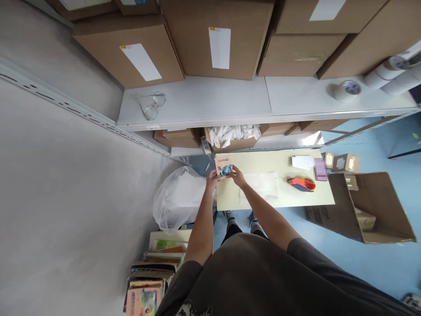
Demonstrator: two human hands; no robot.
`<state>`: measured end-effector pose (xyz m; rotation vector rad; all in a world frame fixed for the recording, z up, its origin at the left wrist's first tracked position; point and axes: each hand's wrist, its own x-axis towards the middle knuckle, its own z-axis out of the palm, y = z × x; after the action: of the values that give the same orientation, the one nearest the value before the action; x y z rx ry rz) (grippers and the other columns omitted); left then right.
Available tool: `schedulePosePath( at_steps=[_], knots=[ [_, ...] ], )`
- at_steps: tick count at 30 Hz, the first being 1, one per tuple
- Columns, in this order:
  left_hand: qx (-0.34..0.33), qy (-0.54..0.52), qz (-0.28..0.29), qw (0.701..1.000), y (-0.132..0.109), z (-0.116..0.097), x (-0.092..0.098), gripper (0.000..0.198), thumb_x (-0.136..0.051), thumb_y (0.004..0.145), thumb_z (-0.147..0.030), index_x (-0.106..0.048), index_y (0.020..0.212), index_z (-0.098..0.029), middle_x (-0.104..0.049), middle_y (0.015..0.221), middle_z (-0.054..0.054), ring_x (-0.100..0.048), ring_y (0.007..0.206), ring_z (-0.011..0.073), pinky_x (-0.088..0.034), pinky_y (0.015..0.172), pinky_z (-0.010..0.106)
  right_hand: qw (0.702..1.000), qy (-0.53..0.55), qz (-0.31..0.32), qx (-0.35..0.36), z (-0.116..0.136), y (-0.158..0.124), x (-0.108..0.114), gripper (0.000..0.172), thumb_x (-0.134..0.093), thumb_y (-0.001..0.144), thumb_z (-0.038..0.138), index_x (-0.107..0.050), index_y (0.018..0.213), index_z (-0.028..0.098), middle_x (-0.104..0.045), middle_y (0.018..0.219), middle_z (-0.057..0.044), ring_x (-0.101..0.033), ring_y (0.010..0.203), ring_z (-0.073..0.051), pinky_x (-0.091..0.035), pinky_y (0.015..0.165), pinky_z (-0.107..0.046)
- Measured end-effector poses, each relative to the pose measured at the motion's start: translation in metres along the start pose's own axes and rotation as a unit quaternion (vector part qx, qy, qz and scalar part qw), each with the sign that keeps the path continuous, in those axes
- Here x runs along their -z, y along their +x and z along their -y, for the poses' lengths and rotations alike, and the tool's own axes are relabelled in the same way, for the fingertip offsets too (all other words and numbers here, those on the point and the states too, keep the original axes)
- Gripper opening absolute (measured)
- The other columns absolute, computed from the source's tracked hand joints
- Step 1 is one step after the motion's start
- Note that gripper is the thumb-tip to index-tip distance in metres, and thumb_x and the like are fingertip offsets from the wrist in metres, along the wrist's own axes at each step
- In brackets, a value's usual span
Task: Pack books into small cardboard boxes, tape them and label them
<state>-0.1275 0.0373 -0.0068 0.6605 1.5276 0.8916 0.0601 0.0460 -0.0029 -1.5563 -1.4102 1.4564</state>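
A small pink book (223, 166) with a blue picture on its cover is held between both hands over the left end of a pale yellow table (263, 162). My left hand (212, 178) grips its left edge and my right hand (237, 176) grips its right edge, fingers closed on it. A stack of clear plastic bags (263, 184) lies on the table just right of my right hand. An orange and blue tape dispenser (301, 184) lies further right.
Stacked books (151, 281) stand on the floor at lower left, next to a white plastic bag (177, 197). An open cardboard box (365, 210) sits right of the table. Above, a grey shelf (230, 98) carries large cartons, glasses (151, 105) and tape rolls (347, 90).
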Motion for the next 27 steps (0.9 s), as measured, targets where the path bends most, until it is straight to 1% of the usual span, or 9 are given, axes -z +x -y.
schedulePosePath(
  at_steps=[2, 4, 7, 12, 16, 18, 20, 23, 27],
  knots=[
    [0.01, -0.016, 0.023, 1.0, -0.015, 0.002, -0.015, 0.054, -0.085, 0.065, -0.03, -0.072, 0.116, -0.019, -0.076, 0.094, 0.006, -0.074, 0.085, 0.0222, -0.062, 0.083, 0.039, 0.995, 0.088, -0.045, -0.011, -0.005, -0.018, 0.018, 0.065, -0.07, 0.084, 0.058, -0.068, 0.138, 0.024, -0.078, 0.113, -0.009, -0.074, 0.103, -0.027, -0.062, 0.095, -0.048],
    [0.012, -0.009, 0.049, 0.999, -0.032, 0.011, -0.034, 0.054, -0.087, 0.063, -0.03, -0.075, 0.115, -0.017, -0.077, 0.089, 0.006, -0.075, 0.081, 0.0229, -0.063, 0.083, 0.041, 0.987, 0.13, -0.09, -0.036, -0.017, -0.041, 0.037, 0.059, -0.071, 0.079, 0.059, -0.071, 0.125, 0.021, -0.077, 0.098, -0.006, -0.073, 0.09, -0.025, -0.063, 0.086, -0.045],
    [0.014, 0.024, 0.051, 0.998, -0.059, 0.033, -0.067, 0.05, -0.091, 0.063, -0.028, -0.079, 0.11, -0.015, -0.078, 0.082, 0.008, -0.077, 0.08, 0.0257, -0.063, 0.084, 0.042, 0.982, 0.103, -0.13, -0.085, -0.043, -0.075, 0.063, 0.051, -0.072, 0.073, 0.056, -0.071, 0.111, 0.021, -0.074, 0.088, -0.003, -0.071, 0.081, -0.023, -0.063, 0.075, -0.039],
    [0.043, 0.136, 0.015, 0.99, -0.09, 0.073, -0.11, 0.037, -0.085, 0.074, -0.023, -0.082, 0.11, -0.017, -0.083, 0.095, 0.01, -0.079, 0.097, 0.0276, -0.06, 0.089, 0.036, 0.979, 0.002, -0.114, -0.171, -0.082, -0.107, 0.089, 0.035, -0.068, 0.079, 0.038, -0.073, 0.109, 0.02, -0.077, 0.094, -0.006, -0.074, 0.084, -0.023, -0.061, 0.072, -0.032],
    [0.061, 0.312, -0.041, 0.947, -0.096, 0.09, -0.117, 0.046, -0.078, 0.082, -0.019, -0.077, 0.127, -0.018, -0.08, 0.127, 0.013, -0.074, 0.12, 0.0272, -0.054, 0.102, 0.033, 0.962, -0.135, -0.102, -0.213, -0.099, -0.109, 0.096, 0.028, -0.071, 0.082, 0.026, -0.078, 0.108, 0.02, -0.08, 0.1, -0.01, -0.075, 0.091, -0.024, -0.059, 0.081, -0.03],
    [0.055, 0.366, -0.056, 0.927, -0.097, 0.095, -0.115, 0.049, -0.076, 0.085, -0.021, -0.074, 0.134, -0.017, -0.075, 0.138, 0.017, -0.07, 0.127, 0.0281, -0.051, 0.106, 0.033, 0.958, -0.176, -0.127, -0.188, -0.104, -0.111, 0.097, 0.035, -0.07, 0.087, 0.028, -0.078, 0.12, 0.019, -0.08, 0.111, -0.012, -0.075, 0.098, -0.025, -0.059, 0.087, -0.031],
    [0.046, 0.386, -0.062, 0.919, -0.099, 0.099, -0.114, 0.048, -0.072, 0.089, -0.022, -0.072, 0.136, -0.017, -0.073, 0.14, 0.017, -0.069, 0.129, 0.0277, -0.05, 0.106, 0.032, 0.963, -0.185, -0.133, -0.141, -0.107, -0.115, 0.096, 0.046, -0.064, 0.093, 0.029, -0.072, 0.137, 0.019, -0.077, 0.127, -0.014, -0.075, 0.109, -0.026, -0.06, 0.095, -0.034],
    [0.044, 0.395, -0.058, 0.916, -0.1, 0.102, -0.116, 0.038, -0.068, 0.092, -0.022, -0.074, 0.129, -0.019, -0.078, 0.129, 0.014, -0.072, 0.12, 0.0264, -0.051, 0.099, 0.031, 0.974, -0.199, -0.052, -0.098, -0.105, -0.124, 0.092, 0.056, -0.059, 0.095, 0.023, -0.064, 0.151, 0.02, -0.067, 0.15, -0.013, -0.067, 0.132, -0.029, -0.055, 0.111, -0.038],
    [0.06, 0.403, -0.045, 0.912, -0.097, 0.101, -0.129, 0.019, -0.064, 0.095, -0.025, -0.08, 0.104, -0.02, -0.082, 0.104, 0.01, -0.075, 0.099, 0.0249, -0.05, 0.084, 0.029, 0.96, -0.251, 0.08, -0.095, -0.102, -0.131, 0.085, 0.073, -0.061, 0.091, 0.017, -0.051, 0.163, 0.019, -0.039, 0.176, -0.012, -0.039, 0.16, -0.034, -0.045, 0.124, -0.045]
  ],
)
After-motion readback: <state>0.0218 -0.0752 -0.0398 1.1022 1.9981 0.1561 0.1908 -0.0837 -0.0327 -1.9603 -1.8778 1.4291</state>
